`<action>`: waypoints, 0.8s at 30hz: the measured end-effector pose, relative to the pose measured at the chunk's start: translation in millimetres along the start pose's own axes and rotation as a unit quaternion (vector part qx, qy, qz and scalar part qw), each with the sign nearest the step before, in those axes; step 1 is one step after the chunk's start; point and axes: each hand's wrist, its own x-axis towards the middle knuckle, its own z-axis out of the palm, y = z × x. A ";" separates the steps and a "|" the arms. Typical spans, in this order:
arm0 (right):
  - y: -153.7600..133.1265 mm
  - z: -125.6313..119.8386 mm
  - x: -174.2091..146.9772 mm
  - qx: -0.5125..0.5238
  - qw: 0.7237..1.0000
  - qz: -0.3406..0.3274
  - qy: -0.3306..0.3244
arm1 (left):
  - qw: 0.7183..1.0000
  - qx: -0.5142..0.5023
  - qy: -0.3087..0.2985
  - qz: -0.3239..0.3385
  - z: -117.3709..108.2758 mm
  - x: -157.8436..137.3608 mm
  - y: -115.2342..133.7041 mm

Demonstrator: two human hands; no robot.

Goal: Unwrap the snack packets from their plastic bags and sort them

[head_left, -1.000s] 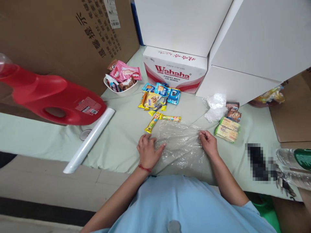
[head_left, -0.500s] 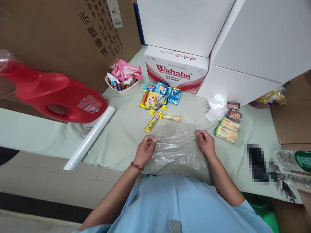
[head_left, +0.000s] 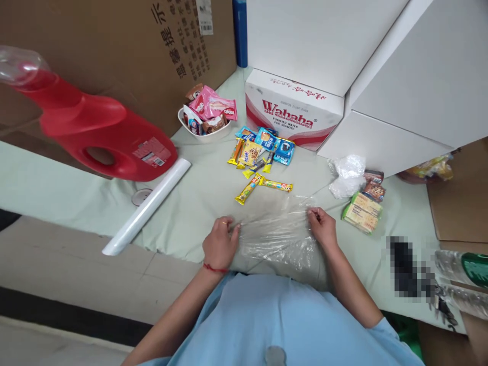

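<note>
Right hand (head_left: pixel 324 229) pinching the right edge of clear plastic film (head_left: pixel 276 236); left hand (head_left: pixel 221 243) at its left edge, grip unclear.
Spread partway on the near side, the film remains creased. Yellow bars (head_left: pixel 276 183) lie just beyond on pale green cloth (head_left: pixel 206 188); a printed carton (head_left: pixel 293 113) stands far, grey floor (head_left: pixel 114 277) near left.

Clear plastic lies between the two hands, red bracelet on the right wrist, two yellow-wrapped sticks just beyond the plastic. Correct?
One slip: the red bracelet is on the wrist of the left hand, as the head view shows. The clear plastic does lie between that and the right hand, two yellow-wrapped sticks just beyond.
</note>
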 end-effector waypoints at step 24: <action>-1.1 1.1 -1.3 -0.054 0.998 -0.011 -0.016 | 0.910 -0.025 -0.073 0.408 19.7 4.1 24.8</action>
